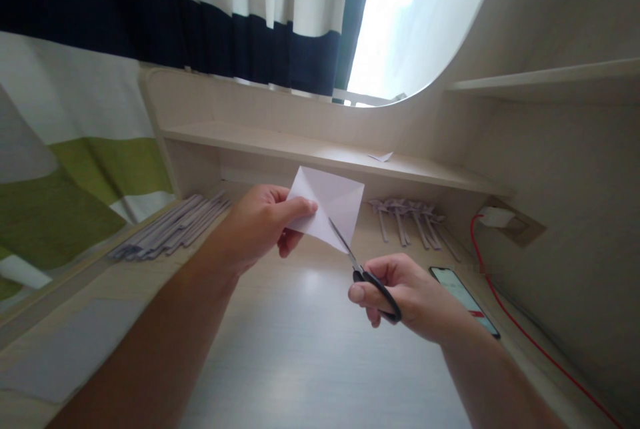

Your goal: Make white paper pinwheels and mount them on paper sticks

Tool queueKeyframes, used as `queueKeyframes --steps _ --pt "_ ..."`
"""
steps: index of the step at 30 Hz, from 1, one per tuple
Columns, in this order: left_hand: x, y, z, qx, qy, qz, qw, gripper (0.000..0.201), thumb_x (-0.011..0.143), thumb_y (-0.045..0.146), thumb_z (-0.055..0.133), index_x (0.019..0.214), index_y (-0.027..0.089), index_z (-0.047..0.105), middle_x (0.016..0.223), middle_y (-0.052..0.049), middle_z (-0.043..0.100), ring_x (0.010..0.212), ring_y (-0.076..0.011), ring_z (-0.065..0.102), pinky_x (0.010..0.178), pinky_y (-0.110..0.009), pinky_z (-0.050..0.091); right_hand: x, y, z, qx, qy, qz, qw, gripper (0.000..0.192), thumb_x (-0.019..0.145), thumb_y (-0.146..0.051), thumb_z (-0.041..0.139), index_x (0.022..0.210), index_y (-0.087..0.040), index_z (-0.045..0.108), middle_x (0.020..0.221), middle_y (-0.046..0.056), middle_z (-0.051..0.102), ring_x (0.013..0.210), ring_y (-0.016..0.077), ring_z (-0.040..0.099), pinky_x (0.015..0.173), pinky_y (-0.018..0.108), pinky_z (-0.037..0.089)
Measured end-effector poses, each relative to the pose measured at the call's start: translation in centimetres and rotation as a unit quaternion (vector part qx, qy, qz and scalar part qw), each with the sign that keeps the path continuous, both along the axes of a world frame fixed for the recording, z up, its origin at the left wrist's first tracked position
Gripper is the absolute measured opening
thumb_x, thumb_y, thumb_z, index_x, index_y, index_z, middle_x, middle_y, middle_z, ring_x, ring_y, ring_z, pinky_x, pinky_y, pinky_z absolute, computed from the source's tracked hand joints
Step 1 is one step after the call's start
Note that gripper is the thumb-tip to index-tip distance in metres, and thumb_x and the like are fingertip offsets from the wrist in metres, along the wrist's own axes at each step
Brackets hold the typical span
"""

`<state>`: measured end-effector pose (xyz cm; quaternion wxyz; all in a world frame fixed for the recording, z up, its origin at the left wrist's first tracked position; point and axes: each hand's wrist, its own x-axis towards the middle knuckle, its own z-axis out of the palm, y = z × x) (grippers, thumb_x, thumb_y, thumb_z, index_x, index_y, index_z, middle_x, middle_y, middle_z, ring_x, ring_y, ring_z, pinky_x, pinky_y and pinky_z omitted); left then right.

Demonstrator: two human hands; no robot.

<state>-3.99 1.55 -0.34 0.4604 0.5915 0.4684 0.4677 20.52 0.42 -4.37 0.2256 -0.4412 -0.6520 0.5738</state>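
My left hand [260, 222] pinches the left edge of a creased white paper square [333, 205], holding it up above the pale wooden desk [300, 349]. My right hand [400, 292] grips black-handled scissors [367, 275], thumb and fingers through the loops. The blades point up and left, and their tips meet the paper's lower corner.
A row of grey paper strips [170, 229] lies at the desk's back left. Several small folded paper pieces [410, 215] lie at the back right. A phone [463, 299] and a red cable [520, 329] rest on the right. A paper scrap [383, 157] sits on the shelf; a curtain hangs behind.
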Motion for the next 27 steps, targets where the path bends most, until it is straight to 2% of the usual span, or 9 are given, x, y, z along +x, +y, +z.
queueKeyframes --steps 8,18,27 --pt "0.16 -0.18 -0.2 0.007 0.007 -0.017 1.0 0.04 0.087 0.034 0.067 0.051 0.019 0.058 0.044 0.001 0.052 0.041 -0.0094 0.042 0.041 -0.022 0.031 0.06 0.21 -0.1 -0.006 0.023 0.005 1.0 0.041 0.075 -0.05 0.09 0.071 -0.014 0.07 0.058 0.0 0.066 0.049 0.0075 0.048 0.048 0.021 0.035" --pt "0.01 0.26 -0.66 0.012 0.01 -0.014 1.0 0.039 0.089 0.036 0.066 0.054 0.018 0.059 0.045 0.001 0.053 0.041 -0.0094 0.043 0.041 -0.022 0.031 0.06 0.18 -0.2 -0.001 0.028 0.005 1.0 0.041 0.076 -0.048 0.09 0.069 -0.014 0.069 0.056 0.0 0.066 0.044 0.0051 0.042 0.043 0.02 0.028" --pt "0.03 0.17 -0.62 0.023 0.011 -0.015 1.0 0.042 0.088 0.039 0.067 0.052 0.019 0.059 0.045 0.0 0.053 0.041 -0.0095 0.042 0.041 -0.023 0.031 0.06 0.23 -0.23 0.007 0.023 0.0 1.0 0.046 0.078 -0.055 0.088 0.068 -0.014 0.068 0.055 0.001 0.066 0.044 0.0045 0.041 0.042 0.02 0.026"
